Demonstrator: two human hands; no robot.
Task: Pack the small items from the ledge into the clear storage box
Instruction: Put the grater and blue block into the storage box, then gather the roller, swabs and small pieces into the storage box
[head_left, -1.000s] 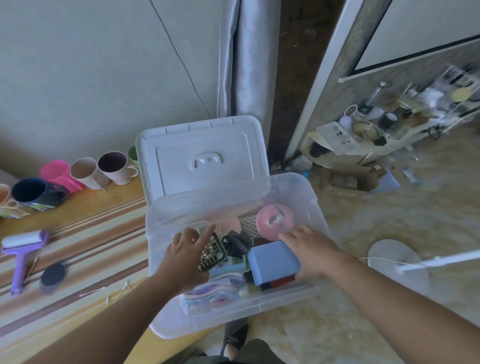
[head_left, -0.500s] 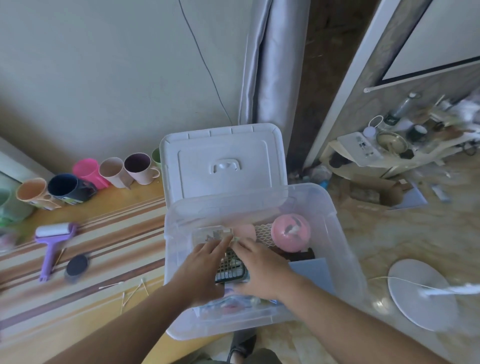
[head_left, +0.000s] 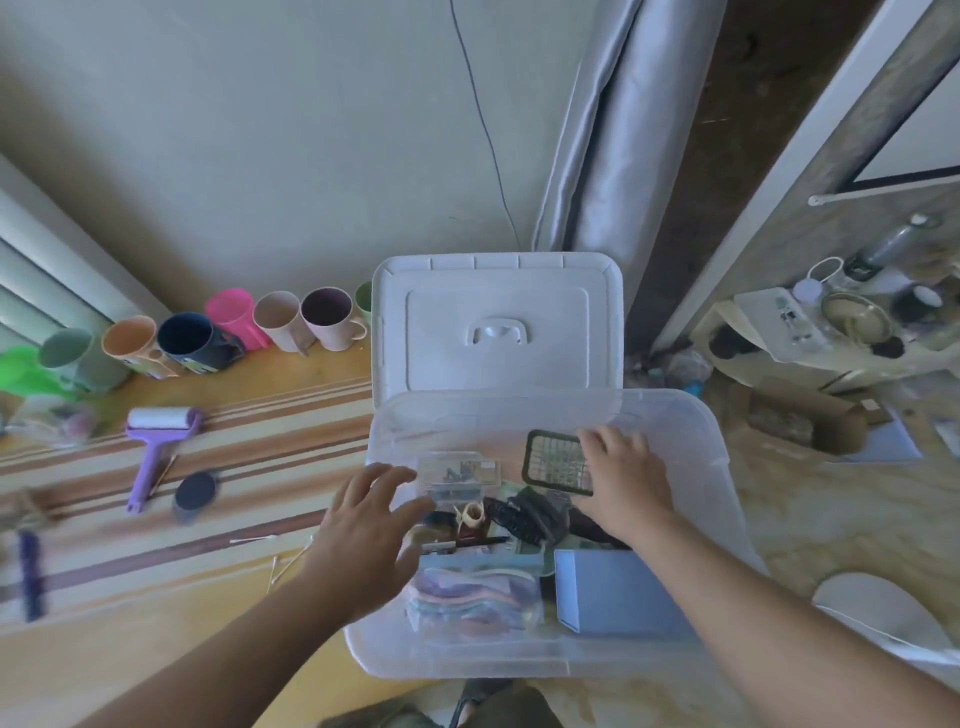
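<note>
Grey satin curtain (head_left: 613, 156) hangs by the plain wall, with a thin dark cable (head_left: 488, 130) running down it. Off right, a messy low white shelf (head_left: 779, 358), an open cardboard box (head_left: 826, 426) and a round white fan base (head_left: 878, 608) on the marbled floor.

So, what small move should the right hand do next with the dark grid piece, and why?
Probably lower the dark square grid piece flat at the back of the clear plastic storage box. The right hand holds it tilted above the contents, while the left hand hovers open.
</note>
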